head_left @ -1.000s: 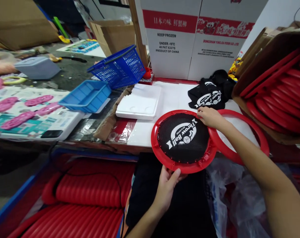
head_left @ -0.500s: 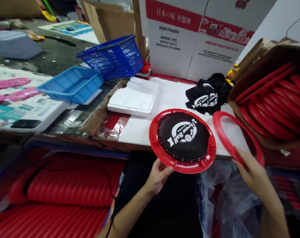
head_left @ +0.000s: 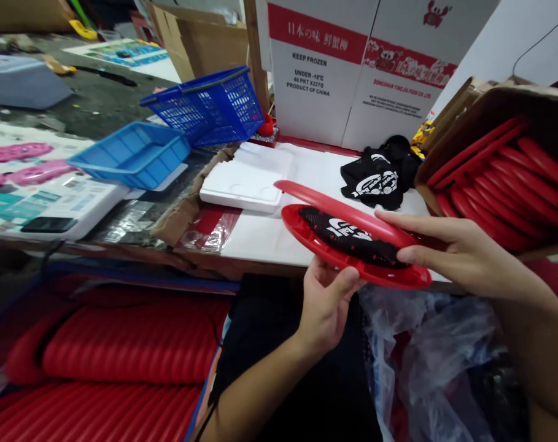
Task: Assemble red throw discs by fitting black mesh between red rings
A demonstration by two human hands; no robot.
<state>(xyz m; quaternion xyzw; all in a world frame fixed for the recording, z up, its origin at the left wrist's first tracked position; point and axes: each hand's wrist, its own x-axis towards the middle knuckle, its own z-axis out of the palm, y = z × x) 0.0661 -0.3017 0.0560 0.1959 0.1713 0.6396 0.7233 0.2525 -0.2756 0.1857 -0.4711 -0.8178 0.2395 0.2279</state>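
My left hand (head_left: 329,298) grips the near edge of a red plastic ring frame (head_left: 375,275), thumb on top. A black mesh disc (head_left: 320,226) with white "Throw Ball" lettering is set in this frame, which is tilted and seen almost edge-on. Just above it, my right hand (head_left: 444,248) holds a second red ring (head_left: 347,209) between thumb and fingers. The two rings lie close at the right end and stand apart at the left, with the mesh between them. Whether they touch at the right is hidden by my fingers.
Black printed fabric pieces (head_left: 375,178) lie behind the hands. A carton (head_left: 472,104) of red rings stands at right, more stacked red rings (head_left: 131,344) lower left. A white foam block (head_left: 242,184), light-blue tray (head_left: 135,156) and blue basket (head_left: 209,107) sit left.
My right hand has brought the loose ring leftward over the mesh frame. My left hand has tilted the frame from facing me to nearly edge-on and shifted slightly right.
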